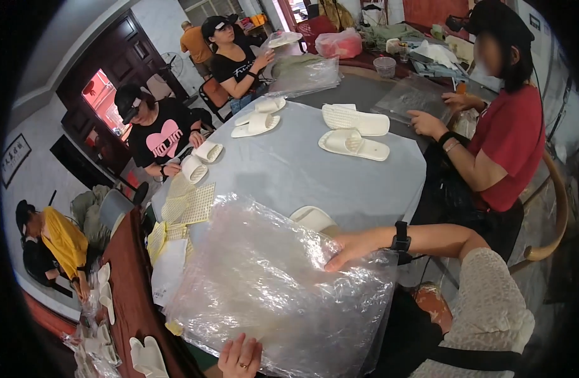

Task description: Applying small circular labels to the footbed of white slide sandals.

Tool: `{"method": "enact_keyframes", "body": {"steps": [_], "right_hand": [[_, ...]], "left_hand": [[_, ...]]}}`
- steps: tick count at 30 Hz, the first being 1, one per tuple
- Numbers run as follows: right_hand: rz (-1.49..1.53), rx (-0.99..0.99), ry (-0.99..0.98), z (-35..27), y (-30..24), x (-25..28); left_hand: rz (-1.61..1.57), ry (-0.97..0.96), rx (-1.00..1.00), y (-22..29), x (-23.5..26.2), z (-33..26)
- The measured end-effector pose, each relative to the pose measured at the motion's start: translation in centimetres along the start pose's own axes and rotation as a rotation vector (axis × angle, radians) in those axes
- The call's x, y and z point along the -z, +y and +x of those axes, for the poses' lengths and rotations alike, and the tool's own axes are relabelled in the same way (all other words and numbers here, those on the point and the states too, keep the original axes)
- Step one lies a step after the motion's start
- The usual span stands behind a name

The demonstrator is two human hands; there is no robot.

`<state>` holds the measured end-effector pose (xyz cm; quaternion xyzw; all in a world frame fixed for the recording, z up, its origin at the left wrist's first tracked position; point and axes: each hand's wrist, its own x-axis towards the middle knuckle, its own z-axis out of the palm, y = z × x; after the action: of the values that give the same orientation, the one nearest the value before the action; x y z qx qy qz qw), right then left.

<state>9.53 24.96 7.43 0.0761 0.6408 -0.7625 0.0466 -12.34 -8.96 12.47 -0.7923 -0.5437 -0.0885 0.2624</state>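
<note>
A wide, glossy stack of clear plastic bags (270, 290) spans the near edge of the table in front of me. My right hand (351, 249) grips it near its upper right side, thumb pressed on the film. At the lower edge, the fingers of my left hand (240, 356) curl over the plastic; a ring shows on one finger. Just beyond the bags lies a white slipper (313, 217), partly covered by them. Two pairs of white slippers rest farther off: one pair (355, 143) at the right, another pair (258, 123) toward the back.
Yellow grid-patterned sheets (191, 203) lie left of the bags on the grey tabletop (277, 170). Opposite left, a co-worker handles white slippers (201, 160). A co-worker at right holds a clear bag (410, 101); another stands at back. More slippers (147, 358) sit on a brown-covered table.
</note>
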Motion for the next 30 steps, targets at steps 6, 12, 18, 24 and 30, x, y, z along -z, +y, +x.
{"method": "enact_keyframes", "body": {"steps": [6, 12, 18, 24, 30], "right_hand": [[-0.336, 0.005, 0.010, -1.7, -2.0, 1.1], [-0.043, -0.169, -0.038, -1.7, 1.6, 1.2], [-0.050, -0.144, -0.297, 0.0, 4.7, -0.3], [0.135, -0.098, -0.491, 4.2, 10.0, -5.2], [0.779, -0.209, -0.534, 5.8, 12.4, -7.9]], "left_hand": [[0.019, 0.117, 0.008, 0.6, 2.1, 2.6], [0.014, 0.255, 0.016, 2.3, 4.1, 3.8], [-0.022, 0.209, 0.107, 4.2, 4.8, 3.0], [-0.173, 0.444, -0.019, 5.0, 4.4, 4.4], [-0.064, 0.932, -0.343, 3.0, 0.0, 4.2]]}}
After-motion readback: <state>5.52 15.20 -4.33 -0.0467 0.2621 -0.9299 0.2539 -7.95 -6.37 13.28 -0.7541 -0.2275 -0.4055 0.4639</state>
